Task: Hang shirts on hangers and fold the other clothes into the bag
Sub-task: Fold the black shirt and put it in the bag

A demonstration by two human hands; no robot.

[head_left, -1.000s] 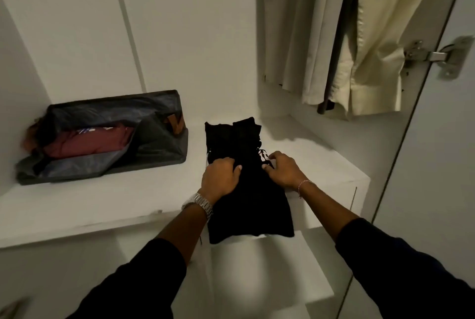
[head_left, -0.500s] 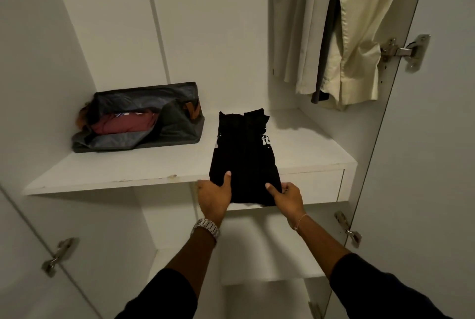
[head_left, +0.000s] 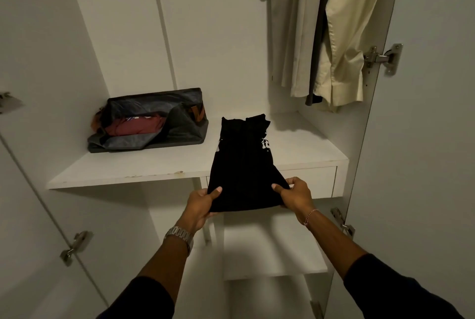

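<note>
A black garment [head_left: 244, 164], folded into a narrow strip with a white print, lies on the white wardrobe shelf [head_left: 154, 167] and hangs over its front edge. My left hand [head_left: 201, 205] grips its near left corner, thumb on top. Its near right corner is pinched by my right hand [head_left: 295, 196]. At the back left of the shelf, a dark grey bag [head_left: 177, 125] lies open with a folded maroon garment [head_left: 136, 125] inside.
Pale shirts [head_left: 334, 30] hang from above at the right, over the shelf's back corner. A drawer front [head_left: 313, 179] sits under the shelf's right part. Lower shelves [head_left: 270, 254] are below. Open wardrobe doors with metal hinges [head_left: 383, 57] stand at both sides.
My hands slid from the middle of the black garment down to its near corners. The near end now hangs lifted past the shelf edge. The view has pulled back.
</note>
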